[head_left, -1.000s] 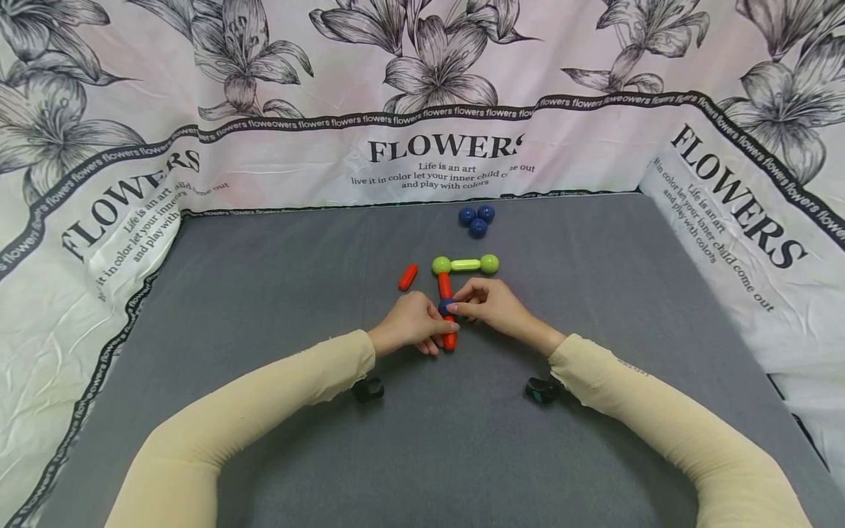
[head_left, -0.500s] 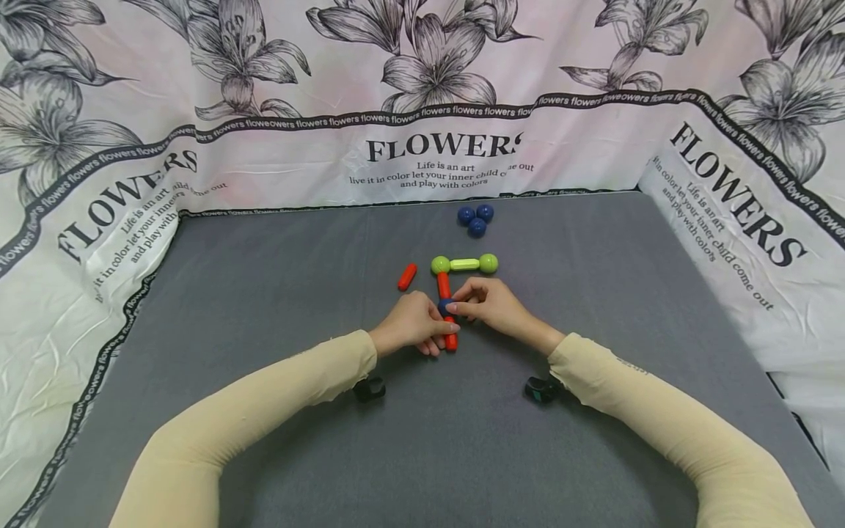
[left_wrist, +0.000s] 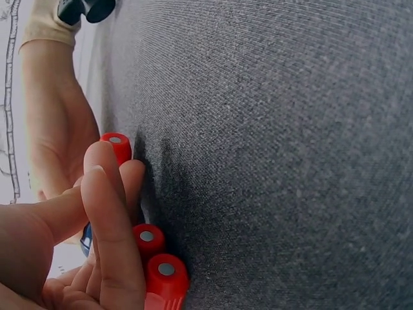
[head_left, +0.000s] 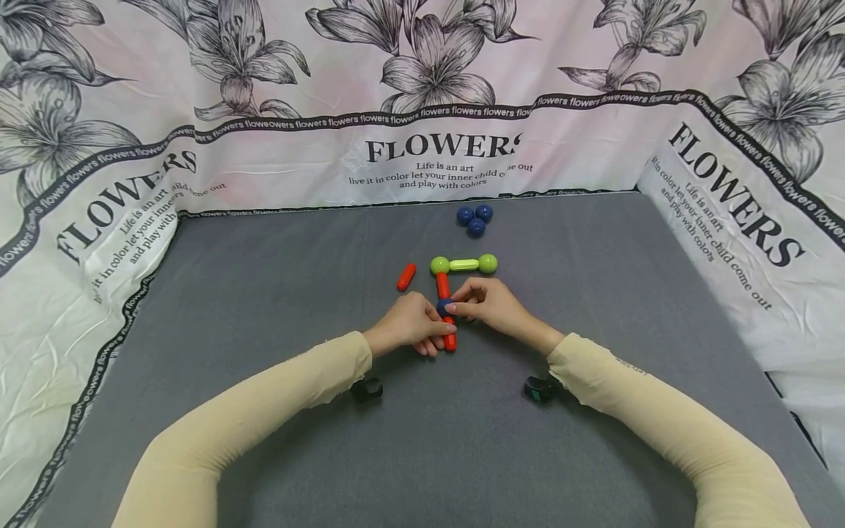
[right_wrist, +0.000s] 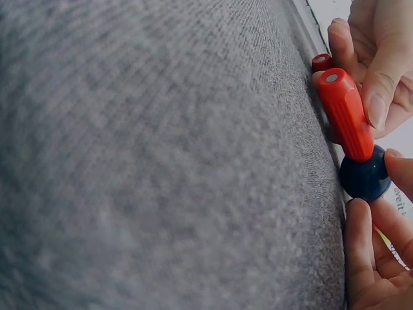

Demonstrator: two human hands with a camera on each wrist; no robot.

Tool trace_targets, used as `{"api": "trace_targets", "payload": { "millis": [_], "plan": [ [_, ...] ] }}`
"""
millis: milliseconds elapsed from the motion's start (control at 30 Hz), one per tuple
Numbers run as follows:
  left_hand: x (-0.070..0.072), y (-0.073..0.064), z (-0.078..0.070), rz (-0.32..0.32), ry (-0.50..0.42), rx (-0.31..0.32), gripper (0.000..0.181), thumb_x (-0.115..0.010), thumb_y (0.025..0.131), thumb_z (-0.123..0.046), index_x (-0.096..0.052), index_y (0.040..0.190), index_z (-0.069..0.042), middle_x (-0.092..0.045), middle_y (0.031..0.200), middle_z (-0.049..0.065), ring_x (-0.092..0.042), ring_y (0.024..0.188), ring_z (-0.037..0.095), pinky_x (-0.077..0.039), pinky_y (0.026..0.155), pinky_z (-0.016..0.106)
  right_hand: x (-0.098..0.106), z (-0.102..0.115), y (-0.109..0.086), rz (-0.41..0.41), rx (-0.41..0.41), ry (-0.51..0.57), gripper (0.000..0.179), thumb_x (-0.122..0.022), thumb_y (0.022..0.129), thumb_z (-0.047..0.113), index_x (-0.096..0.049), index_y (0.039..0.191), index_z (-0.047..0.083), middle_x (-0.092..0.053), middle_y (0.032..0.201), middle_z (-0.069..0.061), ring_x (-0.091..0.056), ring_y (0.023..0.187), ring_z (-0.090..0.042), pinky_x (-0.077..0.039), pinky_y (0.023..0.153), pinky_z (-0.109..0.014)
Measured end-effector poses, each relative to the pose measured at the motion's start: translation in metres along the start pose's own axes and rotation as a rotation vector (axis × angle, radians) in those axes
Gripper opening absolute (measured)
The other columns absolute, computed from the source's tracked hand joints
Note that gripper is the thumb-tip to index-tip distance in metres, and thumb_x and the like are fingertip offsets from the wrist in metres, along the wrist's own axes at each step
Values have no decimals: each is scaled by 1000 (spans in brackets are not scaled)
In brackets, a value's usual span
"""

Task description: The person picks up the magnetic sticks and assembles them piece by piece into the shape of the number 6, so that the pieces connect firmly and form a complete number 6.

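My left hand (head_left: 411, 323) pinches a red magnetic rod (right_wrist: 347, 116) between thumb and fingers. The rod's upper end meets a dark blue ball (right_wrist: 364, 177). On that ball the fingertips of my right hand (head_left: 491, 304) close from the right side. Beyond it, a second red rod (head_left: 443, 284) joins the blue ball to a green ball (head_left: 439, 265). From there a light green rod (head_left: 464, 264) runs right to another green ball (head_left: 488, 263). In the left wrist view, two more red rod ends (left_wrist: 166, 268) show beside my left fingers, which partly cover them.
One loose red rod (head_left: 406, 277) lies left of the joined pieces. Three dark blue balls (head_left: 475, 227) sit clustered near the back edge of the grey table (head_left: 297, 257). A flower-printed cloth (head_left: 264, 161) hangs behind and along both sides. Black wrist cameras (head_left: 541, 389) sit under both wrists.
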State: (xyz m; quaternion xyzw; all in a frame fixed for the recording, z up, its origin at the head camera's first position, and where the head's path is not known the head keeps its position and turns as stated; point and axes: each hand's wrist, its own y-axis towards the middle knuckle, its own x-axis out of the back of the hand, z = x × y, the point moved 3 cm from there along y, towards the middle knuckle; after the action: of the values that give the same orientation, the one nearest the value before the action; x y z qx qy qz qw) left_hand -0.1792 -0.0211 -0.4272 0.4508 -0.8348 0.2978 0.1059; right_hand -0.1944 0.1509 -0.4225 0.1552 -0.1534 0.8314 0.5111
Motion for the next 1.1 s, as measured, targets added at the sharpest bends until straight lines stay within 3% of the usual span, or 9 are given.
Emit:
{"api": "trace_targets", "payload": {
  "millis": [633, 800, 933, 1100],
  "plan": [
    [0, 0, 2, 2, -26, 33, 21, -74, 89, -24, -76, 83, -5, -75, 71, 11, -67, 49, 11, -59, 54, 30, 2, 0, 3, 23, -24, -4, 21, -73, 91, 17, -70, 103, 1, -72, 96, -19, -66, 79, -31, -59, 72, -36],
    [1, 0, 1, 6, -29, 31, 21, -74, 90, -24, -76, 84, -4, -75, 72, 11, -67, 49, 11, -59, 54, 30, 5, -13, 9, 26, -42, 25, 23, -74, 90, 19, -70, 104, 2, -73, 98, -18, -69, 77, -25, -60, 72, -35],
    [1, -1, 2, 7, -27, 15, 21, -74, 90, -25, -77, 84, -4, -75, 72, 11, -67, 49, 12, -59, 54, 30, 13, -26, 18, -1, -18, 31, 24, -75, 89, 24, -70, 103, 4, -73, 95, -18, -70, 73, -18, -61, 69, -33],
    [0, 1, 3, 5, -26, 14, 21, -75, 89, -25, -76, 83, -4, -75, 72, 11, -67, 48, 11, -59, 53, 30, 34, -16, 25, -90, 47, 18, 25, -74, 90, 25, -69, 103, 3, -72, 95, -18, -70, 73, -18, -61, 70, -35]
  ]
}}
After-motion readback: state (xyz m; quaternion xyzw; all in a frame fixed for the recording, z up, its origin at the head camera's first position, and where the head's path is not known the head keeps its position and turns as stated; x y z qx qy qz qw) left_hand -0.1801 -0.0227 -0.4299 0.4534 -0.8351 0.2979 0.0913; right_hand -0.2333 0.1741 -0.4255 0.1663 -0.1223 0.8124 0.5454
